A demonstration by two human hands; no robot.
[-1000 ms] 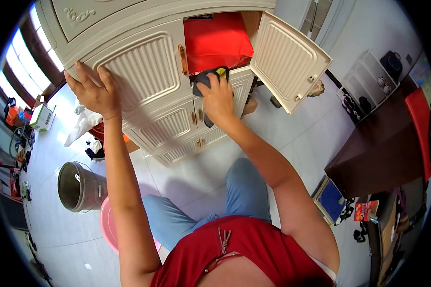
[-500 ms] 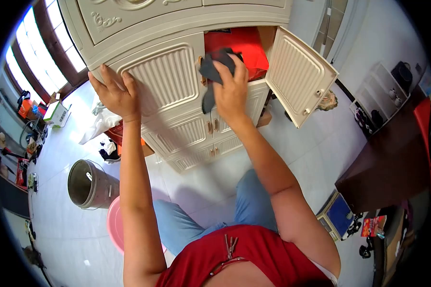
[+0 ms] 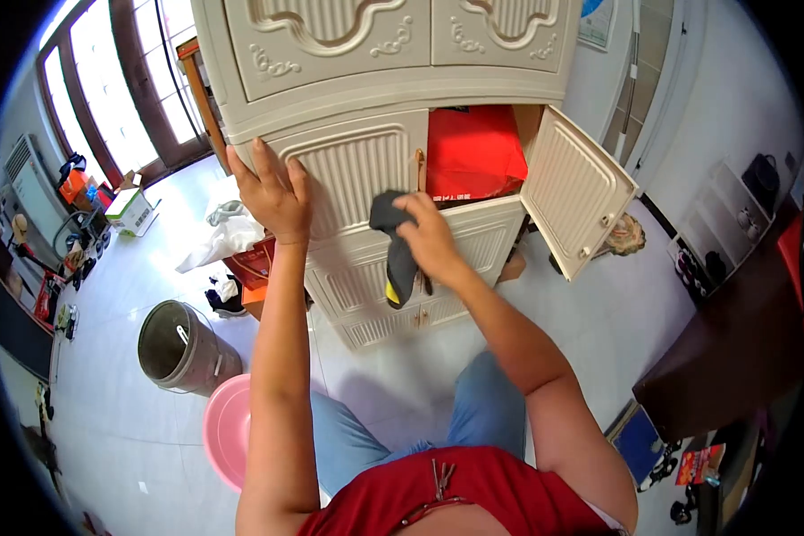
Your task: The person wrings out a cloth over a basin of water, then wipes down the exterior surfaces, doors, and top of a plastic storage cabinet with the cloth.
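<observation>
My left hand (image 3: 279, 195) rests with fingers spread against the upper left part of the cream cabinet (image 3: 473, 79), by a closed ribbed door (image 3: 353, 165). My right hand (image 3: 431, 239) grips a dark grey cloth (image 3: 402, 259), which hangs down in front of the cabinet and shows a yellow patch near its lower end. Beside that closed door, the right-hand door (image 3: 573, 192) stands swung outward. A red bag (image 3: 475, 154) fills much of the opened compartment. The cloth partly covers the lower edge of the closed door.
On the floor to my left stand a grey bucket (image 3: 192, 348) and a pink basin (image 3: 228, 429). White plastic bags (image 3: 228, 237) lie beside the cabinet. A dark brown piece of furniture (image 3: 706, 357) and a clear shoe rack (image 3: 719, 228) are on the right.
My right hand has moved the cloth down and away from the door handle and compartment opening. The view has shifted, showing more of the cabinet's upper part. My left hand stays on the cabinet.
</observation>
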